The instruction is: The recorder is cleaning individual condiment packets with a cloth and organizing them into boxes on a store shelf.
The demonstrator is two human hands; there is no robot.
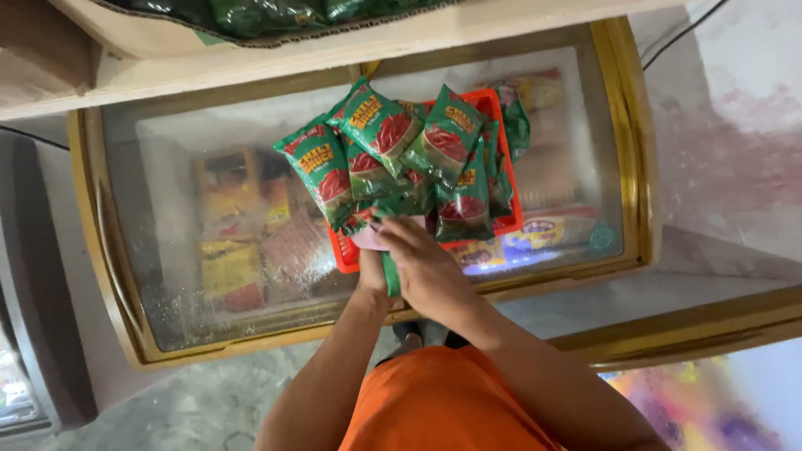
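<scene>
— Sauce pouches [380, 146], green with a red pepper picture, were fanned out over the red basket [507, 159] that sat on the sliding glass lid of the chest freezer [622, 125]. What was the person doing with them?

— Both hands were at the near edge of the basket. The right hand [426, 263] lay on top, its fingers [399, 227] curled down over the lowest pouches of the fan. The left hand [373, 271] was mostly hidden beneath it; it seemed to be pinching a narrow green pouch [391, 276] that hung down between the hands, though how tightly it closed could not be told.

— So which step was in hand?

— By the look of it, gathering or sorting: the pouches were bunched like a hand of cards, several overlapping and tilted, none lying flat.

— And what would the next move call for?

— Probably a firm hold on the slippery film, since the stack leaned over the basket's left rim and could slide onto the glass. The basket itself rested on a smooth lid, so pushing hard might shift it.

— Anything else about?

— Frozen packets [230, 225] showed dimly through the frosted glass, and a cardboard box [251, 42] sat on the far edge.
</scene>
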